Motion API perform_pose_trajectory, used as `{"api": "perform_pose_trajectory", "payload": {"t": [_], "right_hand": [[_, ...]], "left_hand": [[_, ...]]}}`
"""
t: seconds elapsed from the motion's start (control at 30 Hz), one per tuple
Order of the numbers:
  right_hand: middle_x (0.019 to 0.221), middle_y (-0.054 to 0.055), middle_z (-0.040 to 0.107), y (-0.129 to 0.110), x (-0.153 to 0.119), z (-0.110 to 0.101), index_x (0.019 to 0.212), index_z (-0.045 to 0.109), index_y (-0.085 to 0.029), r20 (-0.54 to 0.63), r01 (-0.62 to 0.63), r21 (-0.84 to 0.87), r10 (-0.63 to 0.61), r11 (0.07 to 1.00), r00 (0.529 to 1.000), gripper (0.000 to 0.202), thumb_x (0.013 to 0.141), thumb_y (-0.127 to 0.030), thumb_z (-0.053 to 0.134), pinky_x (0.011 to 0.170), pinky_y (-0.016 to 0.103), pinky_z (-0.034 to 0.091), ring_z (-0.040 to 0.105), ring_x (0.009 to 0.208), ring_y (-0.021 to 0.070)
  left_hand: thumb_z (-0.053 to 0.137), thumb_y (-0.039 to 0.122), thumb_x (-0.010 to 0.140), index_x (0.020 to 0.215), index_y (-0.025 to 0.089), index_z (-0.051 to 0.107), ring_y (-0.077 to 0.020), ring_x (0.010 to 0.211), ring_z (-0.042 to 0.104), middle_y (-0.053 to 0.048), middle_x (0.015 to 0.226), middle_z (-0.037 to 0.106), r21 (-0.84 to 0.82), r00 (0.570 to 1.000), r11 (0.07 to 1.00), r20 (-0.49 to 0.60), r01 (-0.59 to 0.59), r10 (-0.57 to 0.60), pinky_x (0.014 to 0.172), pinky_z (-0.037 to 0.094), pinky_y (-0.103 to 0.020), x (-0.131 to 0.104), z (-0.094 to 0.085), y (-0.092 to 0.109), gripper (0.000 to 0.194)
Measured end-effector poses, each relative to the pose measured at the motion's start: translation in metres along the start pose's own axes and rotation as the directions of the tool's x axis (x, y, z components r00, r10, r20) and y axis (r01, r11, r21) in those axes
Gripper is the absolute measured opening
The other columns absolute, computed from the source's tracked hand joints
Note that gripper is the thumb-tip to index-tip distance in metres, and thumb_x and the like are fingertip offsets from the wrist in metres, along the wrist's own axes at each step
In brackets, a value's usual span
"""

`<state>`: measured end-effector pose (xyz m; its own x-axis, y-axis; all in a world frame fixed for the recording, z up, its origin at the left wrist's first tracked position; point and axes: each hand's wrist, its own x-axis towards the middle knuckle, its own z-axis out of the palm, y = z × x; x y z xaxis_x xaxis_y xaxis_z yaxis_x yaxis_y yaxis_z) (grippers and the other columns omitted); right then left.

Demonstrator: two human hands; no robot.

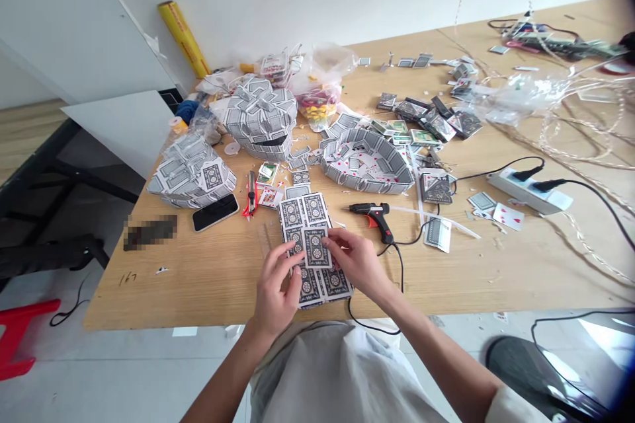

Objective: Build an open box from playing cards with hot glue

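At the table's front edge lies a panel of playing cards (pixel 292 211), joined side by side with their patterned backs up. Over its middle sits a single playing card (pixel 316 250), overlapping the ones beneath. My right hand (pixel 354 258) pinches this card's right edge between thumb and fingers. My left hand (pixel 278 287) has its fingers apart, with the tips on the panel by the card's left side. Right of the panel rests a black hot glue gun (pixel 377 217) with a clear glue stick in its back. A red utility knife (pixel 251 195) lies beyond the panel on the left.
An open card-built box (pixel 367 172) stands beyond the glue gun. Two more card-covered shapes (pixel 260 112) (pixel 191 175) stand on the left, with a phone (pixel 215 213) in front. Card packs (pixel 426 115), a power strip (pixel 528 190) and loose cords occupy the right side.
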<state>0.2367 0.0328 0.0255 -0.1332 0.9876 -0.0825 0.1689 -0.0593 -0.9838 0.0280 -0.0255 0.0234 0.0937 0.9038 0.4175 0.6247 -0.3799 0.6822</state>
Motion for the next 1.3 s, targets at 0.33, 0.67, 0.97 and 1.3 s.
{"api": "perform_pose_trajectory", "payload": {"t": [0.33, 0.67, 0.97, 1.3], "right_hand": [[0.093, 0.004, 0.085, 0.004, 0.044, 0.007, 0.121, 0.071, -0.022, -0.035, 0.208, -0.346, -0.234, 0.915, 0.972, 0.021, 0.100, -0.022, 0.070, 0.087, 0.036, 0.060, 0.079, 0.086, 0.0238], [0.111, 0.014, 0.079, 0.013, 0.090, 0.011, 0.120, 0.076, -0.020, 0.015, 0.309, -0.594, -0.374, 0.743, 0.927, 0.021, 0.105, -0.031, 0.066, 0.105, 0.051, 0.053, 0.065, 0.112, 0.0351], [0.139, 0.016, 0.073, 0.023, 0.106, 0.009, 0.130, 0.079, -0.018, 0.070, 0.384, -0.575, -0.425, 0.722, 0.903, 0.030, 0.105, -0.030, 0.066, 0.118, 0.051, 0.050, 0.064, 0.130, 0.0336], [0.131, 0.015, 0.078, 0.024, 0.109, 0.010, 0.130, 0.078, -0.018, 0.088, 0.426, -0.525, -0.450, 0.737, 0.889, 0.030, 0.107, -0.026, 0.061, 0.115, 0.050, 0.052, 0.068, 0.124, 0.0316]], "left_hand": [[0.064, 0.032, 0.107, 0.165, 0.030, 0.048, -0.0345, 0.161, 0.046, -0.015, 0.173, 0.047, 0.155, 0.987, 0.986, 0.156, -0.057, 0.033, 0.129, 0.045, -0.060, 0.018, 0.021, -0.026, 0.060], [0.073, 0.041, 0.101, 0.150, 0.022, 0.060, -0.0359, 0.162, 0.045, -0.018, 0.170, 0.052, 0.180, 0.970, 0.980, 0.242, -0.085, 0.039, 0.132, 0.039, -0.061, 0.085, 0.024, -0.068, 0.054], [0.076, 0.039, 0.100, 0.150, 0.024, 0.059, -0.0332, 0.154, 0.055, -0.016, 0.161, 0.061, 0.130, 0.963, 0.986, 0.262, -0.106, 0.069, 0.129, 0.044, -0.058, 0.102, 0.023, -0.078, 0.055], [0.079, 0.040, 0.097, 0.148, 0.024, 0.062, -0.0334, 0.149, 0.058, -0.015, 0.156, 0.064, 0.127, 0.967, 0.990, 0.251, -0.069, 0.035, 0.127, 0.045, -0.056, 0.106, 0.025, -0.080, 0.056]]}}
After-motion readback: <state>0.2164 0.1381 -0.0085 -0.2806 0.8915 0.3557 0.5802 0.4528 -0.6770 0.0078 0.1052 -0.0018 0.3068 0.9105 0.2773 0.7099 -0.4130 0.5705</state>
